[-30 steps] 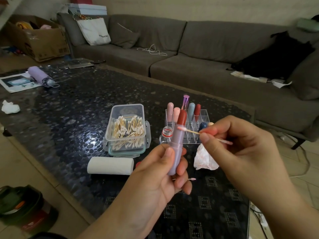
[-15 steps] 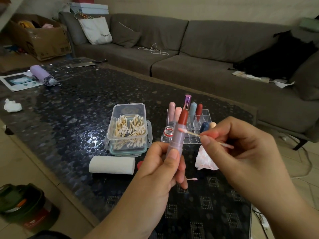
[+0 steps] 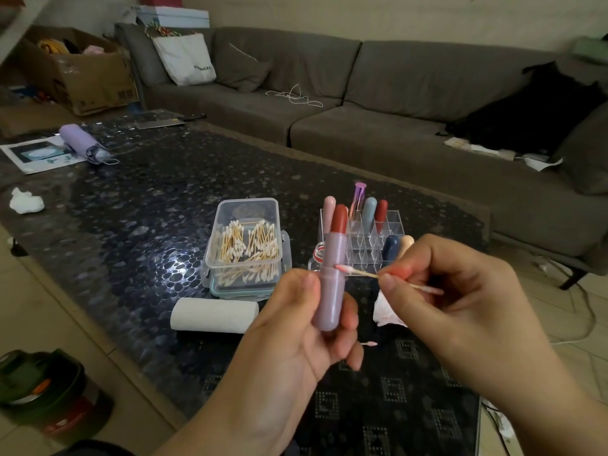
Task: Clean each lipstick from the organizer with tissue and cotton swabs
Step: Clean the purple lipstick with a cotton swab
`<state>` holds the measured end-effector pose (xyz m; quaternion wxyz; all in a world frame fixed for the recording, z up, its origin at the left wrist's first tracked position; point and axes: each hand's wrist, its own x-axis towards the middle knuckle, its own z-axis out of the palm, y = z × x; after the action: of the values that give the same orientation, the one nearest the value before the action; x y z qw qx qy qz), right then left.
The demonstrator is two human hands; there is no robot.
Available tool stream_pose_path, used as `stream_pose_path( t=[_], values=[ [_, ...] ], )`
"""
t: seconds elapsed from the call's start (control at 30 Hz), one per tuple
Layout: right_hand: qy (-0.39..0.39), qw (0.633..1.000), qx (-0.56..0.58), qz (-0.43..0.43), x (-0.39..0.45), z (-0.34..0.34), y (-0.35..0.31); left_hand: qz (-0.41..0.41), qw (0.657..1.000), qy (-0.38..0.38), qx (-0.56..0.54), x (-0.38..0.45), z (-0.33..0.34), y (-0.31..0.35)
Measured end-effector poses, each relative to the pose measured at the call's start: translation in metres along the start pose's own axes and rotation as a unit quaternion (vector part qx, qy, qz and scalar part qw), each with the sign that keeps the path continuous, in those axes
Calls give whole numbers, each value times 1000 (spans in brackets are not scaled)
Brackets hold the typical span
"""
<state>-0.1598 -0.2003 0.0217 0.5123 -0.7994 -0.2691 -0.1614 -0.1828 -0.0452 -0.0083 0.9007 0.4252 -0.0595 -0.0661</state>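
Left hand (image 3: pixel 306 327): grips the lipstick (image 3: pixel 332 274) upright, centre of frame.
Right hand (image 3: pixel 460 291): pinches a swab (image 3: pixel 365 274), its pink tip touching the lilac tube.
Organizer (image 3: pixel 371 240): just behind, holding 6 lipsticks.
Swab box (image 3: pixel 245 245): left of organizer.

Bare tabletop (image 3: pixel 148 225) left of the swab box (image 3: pixel 245 245); tissue roll (image 3: pixel 214 314) and organizer (image 3: pixel 365 238) crowding the near middle.
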Motion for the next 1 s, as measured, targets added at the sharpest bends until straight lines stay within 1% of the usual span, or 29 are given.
stream_pose_path(
  t=[0.17,0.3,0.4,0.47,0.57,0.63,0.77,0.8,0.93,1.0],
  values=[
    [11,1000,0,5,0,0,1,4,1000,4,-8,3,-1,0],
    [45,999,-8,3,4,0,3,-3,1000,5,-8,1,0,0],
    [55,998,-8,1,5,-1,4,-9,1000,0,-5,1,1,1],
    [46,999,-2,2,4,0,5,-7,1000,1,-7,1,1,2],
    [8,1000,19,4,2,-1,3,-3,1000,4,-4,1,2,2],
    [3,1000,17,2,1,-2,2,-1,1000,6,1,1,3,2],
    [57,998,13,4,5,-2,4,3,1000,14,16,2,5,1],
    [59,998,12,4,5,-2,4,5,1000,18,19,2,5,0],
    [-2,1000,21,-8,2,-1,1,12,999,34,26,1,3,-1],
    [-5,1000,16,-10,2,-1,1,12,999,39,30,1,3,-1]
  ],
)
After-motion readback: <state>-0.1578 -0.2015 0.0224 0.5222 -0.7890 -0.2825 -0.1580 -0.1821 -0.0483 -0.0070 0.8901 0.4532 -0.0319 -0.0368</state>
